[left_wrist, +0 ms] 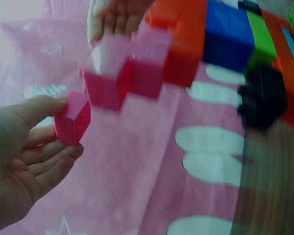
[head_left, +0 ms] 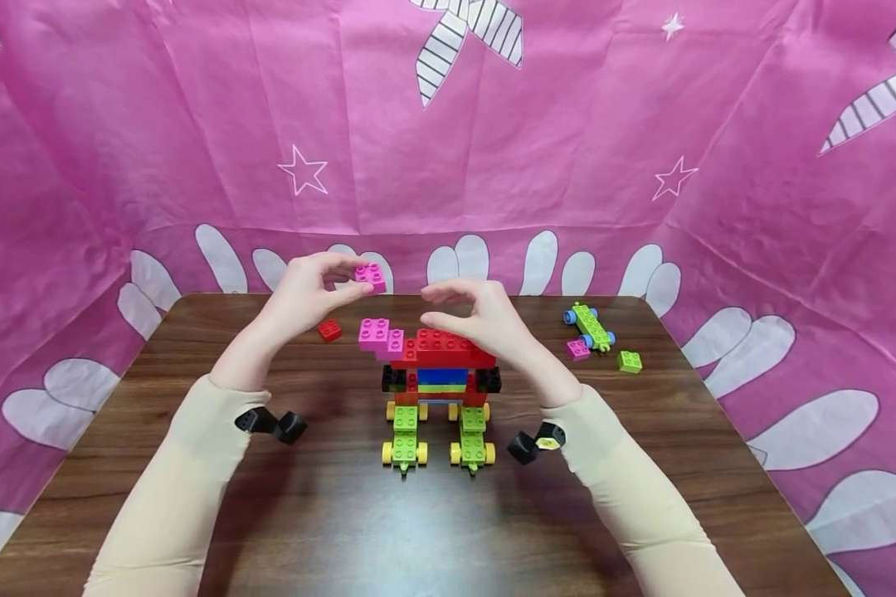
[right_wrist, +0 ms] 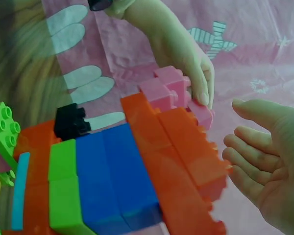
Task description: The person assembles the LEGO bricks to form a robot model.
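Note:
My left hand [head_left: 303,292] pinches a pink toy brick [head_left: 371,278] between thumb and fingers, up and behind the left end of a brick structure. That structure [head_left: 448,358] stands on the table, with red bricks along its top and two stepped pink bricks [head_left: 374,333] jutting out at its left. Blue and green bricks [head_left: 442,380] fill its middle, a black brick [head_left: 393,379] sits at each side, and two green wheeled bases [head_left: 406,448] lie below. My right hand [head_left: 472,311] hovers by the red top with relaxed fingers, holding nothing; in the right wrist view its palm [right_wrist: 279,166] shows.
A red brick [head_left: 329,330] lies on the table [head_left: 328,514] behind the structure at left. At the back right are a green wheeled base [head_left: 589,326] with blue wheels, a pink brick [head_left: 578,350] and a green brick [head_left: 630,361]. A pink cloth [head_left: 388,182] hangs behind the table.

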A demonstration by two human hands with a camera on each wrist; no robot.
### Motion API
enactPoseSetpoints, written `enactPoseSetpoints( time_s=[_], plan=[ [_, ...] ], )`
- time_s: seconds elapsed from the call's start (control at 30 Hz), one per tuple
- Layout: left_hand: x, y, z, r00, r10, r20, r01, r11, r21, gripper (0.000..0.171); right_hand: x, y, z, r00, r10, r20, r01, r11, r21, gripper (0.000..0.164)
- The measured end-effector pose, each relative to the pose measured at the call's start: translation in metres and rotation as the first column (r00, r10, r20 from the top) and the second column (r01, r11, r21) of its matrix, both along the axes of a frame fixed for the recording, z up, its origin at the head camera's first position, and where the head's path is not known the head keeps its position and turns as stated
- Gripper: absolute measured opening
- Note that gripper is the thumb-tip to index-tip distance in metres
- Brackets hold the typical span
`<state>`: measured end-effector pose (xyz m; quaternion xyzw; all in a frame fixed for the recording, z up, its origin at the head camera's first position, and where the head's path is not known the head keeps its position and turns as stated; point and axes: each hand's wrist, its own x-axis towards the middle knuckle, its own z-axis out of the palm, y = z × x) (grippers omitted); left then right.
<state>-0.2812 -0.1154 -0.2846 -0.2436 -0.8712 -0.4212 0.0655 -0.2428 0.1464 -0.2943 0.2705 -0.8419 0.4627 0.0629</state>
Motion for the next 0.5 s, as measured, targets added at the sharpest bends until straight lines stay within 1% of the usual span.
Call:
enactPoseSetpoints(
  time_s=[0.13,0.23,0.33,0.4,0.5],
  plan=[
    [0.01,0.015,0.006,0.998,-0.056,-0.035,0.056,0.998,-0.001,0.04,0.004,0.012,0.004,0.999,-0.031,-0.008,0.031,0.999,-0.025,0.035],
    [0.016,0.027,0.01,0.994,-0.086,-0.062,0.085,0.996,-0.014,0.039,0.008,0.021,0.008,0.998,-0.057,-0.027,0.057,0.998,-0.028,0.036],
    [0.022,0.039,0.014,0.992,-0.11,-0.063,0.109,0.994,-0.016,0.041,0.012,0.03,0.012,0.996,-0.073,-0.058,0.072,0.997,-0.023,0.039],
    [0.026,0.046,0.015,0.991,-0.124,-0.048,0.123,0.992,-0.01,0.042,0.014,0.036,0.013,0.994,-0.082,-0.076,0.081,0.997,-0.015,0.04],
    [0.032,0.056,0.016,0.989,-0.142,-0.043,0.142,0.99,-0.003,0.043,0.017,0.043,0.014,0.992,-0.092,-0.084,0.092,0.996,-0.008,0.042]
  ],
)
